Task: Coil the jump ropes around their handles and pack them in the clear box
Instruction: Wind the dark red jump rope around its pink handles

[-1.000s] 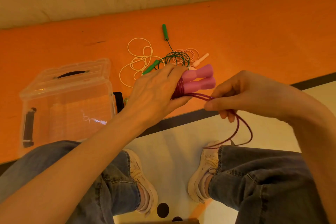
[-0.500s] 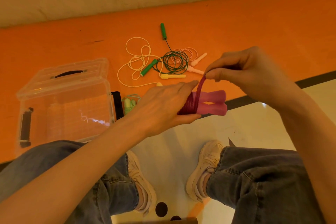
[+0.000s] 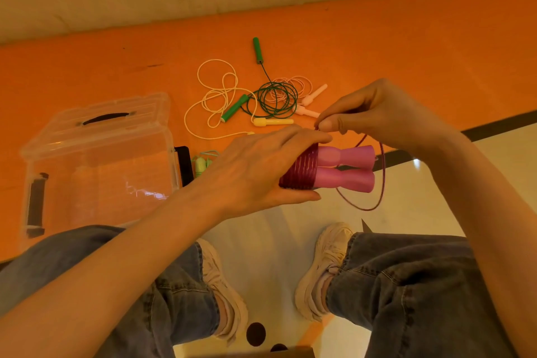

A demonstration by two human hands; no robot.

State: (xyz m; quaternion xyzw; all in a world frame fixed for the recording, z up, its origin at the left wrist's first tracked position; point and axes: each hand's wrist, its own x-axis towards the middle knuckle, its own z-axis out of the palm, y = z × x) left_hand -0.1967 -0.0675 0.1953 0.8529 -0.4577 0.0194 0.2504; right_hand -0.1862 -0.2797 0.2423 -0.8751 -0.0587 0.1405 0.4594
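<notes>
My left hand (image 3: 255,171) grips two pink handles (image 3: 345,167) held side by side, with maroon rope (image 3: 299,171) wound tightly round their left ends. My right hand (image 3: 377,113) pinches the free end of that rope just above the handles; a loose loop (image 3: 377,189) hangs to the right and below. On the orange mat lie a green-handled rope (image 3: 273,96), a yellow-handled cream rope (image 3: 216,96) and a pale pink rope (image 3: 302,90), all uncoiled. The clear box (image 3: 96,160) stands at the left; I see no rope in it.
A small light-green rope bundle (image 3: 200,164) lies beside the box's black latch (image 3: 184,164). My knees and white shoes (image 3: 325,267) are below, on a cream floor. The orange mat (image 3: 406,52) runs across the view to a beige wall behind it.
My right hand has carried the rope over the handles and come down close to my left fingertips. More turns sit on the handles and the hanging loop is shorter than a second ago.
</notes>
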